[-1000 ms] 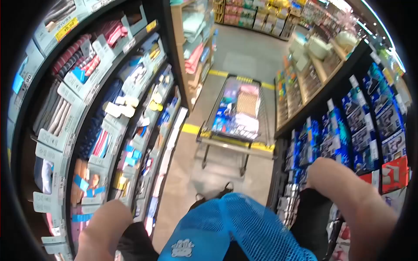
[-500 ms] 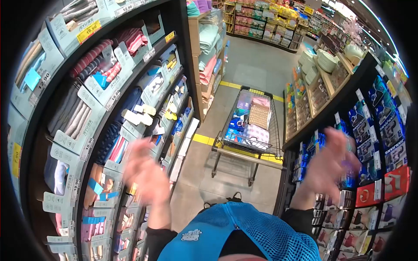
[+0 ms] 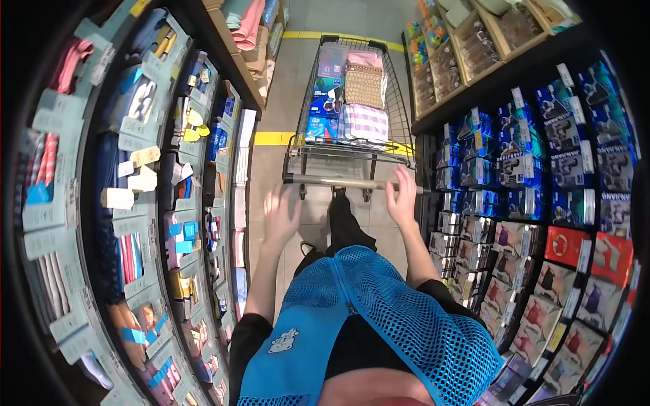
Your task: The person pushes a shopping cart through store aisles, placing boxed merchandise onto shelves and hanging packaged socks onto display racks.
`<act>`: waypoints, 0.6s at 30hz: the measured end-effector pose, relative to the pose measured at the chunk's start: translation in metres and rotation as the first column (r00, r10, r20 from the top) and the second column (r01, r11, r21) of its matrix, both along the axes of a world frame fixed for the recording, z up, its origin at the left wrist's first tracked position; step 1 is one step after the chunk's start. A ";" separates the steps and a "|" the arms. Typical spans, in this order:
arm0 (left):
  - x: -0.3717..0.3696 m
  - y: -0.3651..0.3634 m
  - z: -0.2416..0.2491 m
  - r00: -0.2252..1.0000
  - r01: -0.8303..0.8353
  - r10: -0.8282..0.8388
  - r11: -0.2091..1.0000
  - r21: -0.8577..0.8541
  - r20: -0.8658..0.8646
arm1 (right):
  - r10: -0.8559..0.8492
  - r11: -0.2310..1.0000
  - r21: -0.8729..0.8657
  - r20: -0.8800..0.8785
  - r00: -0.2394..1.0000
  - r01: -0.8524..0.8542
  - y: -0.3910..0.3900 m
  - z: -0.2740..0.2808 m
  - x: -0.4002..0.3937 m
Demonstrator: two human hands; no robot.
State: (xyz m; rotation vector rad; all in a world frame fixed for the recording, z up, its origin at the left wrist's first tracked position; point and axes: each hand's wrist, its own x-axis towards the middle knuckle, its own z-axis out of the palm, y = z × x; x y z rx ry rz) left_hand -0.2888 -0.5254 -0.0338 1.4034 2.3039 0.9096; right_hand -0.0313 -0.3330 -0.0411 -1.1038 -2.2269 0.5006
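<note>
A shopping cart [image 3: 407, 111] stands in front of me, its grey handle bar [image 3: 345, 181] running crosswise. My left hand [image 3: 282, 215] has its fingers apart, just short of the bar's left end, with nothing in it. At the bar's right part, my right hand [image 3: 402, 197] reaches with fingers stretched out and overlapping the bar in this view, not wrapped round it. Inside the basket lie a checked purple-and-white cloth [image 3: 365, 123], a brown patterned bundle [image 3: 364, 88], a pink folded cloth [image 3: 365, 61], a purple package [image 3: 332, 61] and blue packages [image 3: 323, 127].
Shelves of boxed folded underwear [image 3: 139, 237] line the left side closely. Blue packs [image 3: 565, 128] and red packs [image 3: 567, 245] fill the right rack. Wooden bins [image 3: 477, 47] stand at the far right. Yellow floor tape [image 3: 267, 138] crosses the grey aisle.
My view has tilted down and turned right. Both hands have come down and forward from beside the shelves to near the cart's handle. The cart appears closer, and one leg has stepped forward.
</note>
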 end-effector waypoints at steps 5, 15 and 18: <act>-0.024 0.090 -0.029 0.961 0.078 -0.074 0.997 0.006 -0.267 | -0.124 0.931 -0.363 -0.195 0.973 0.046 0.134 -0.031 -0.063; -0.018 0.112 -0.038 0.938 -0.071 -0.006 0.976 -0.207 -0.348 | 0.000 0.360 -0.931 0.057 0.998 0.053 0.275 -0.174 -0.229; -0.020 0.114 -0.039 0.954 -0.085 0.001 0.960 -0.268 -0.299 | -0.044 0.496 -0.839 0.232 0.972 0.223 0.271 -0.216 -0.265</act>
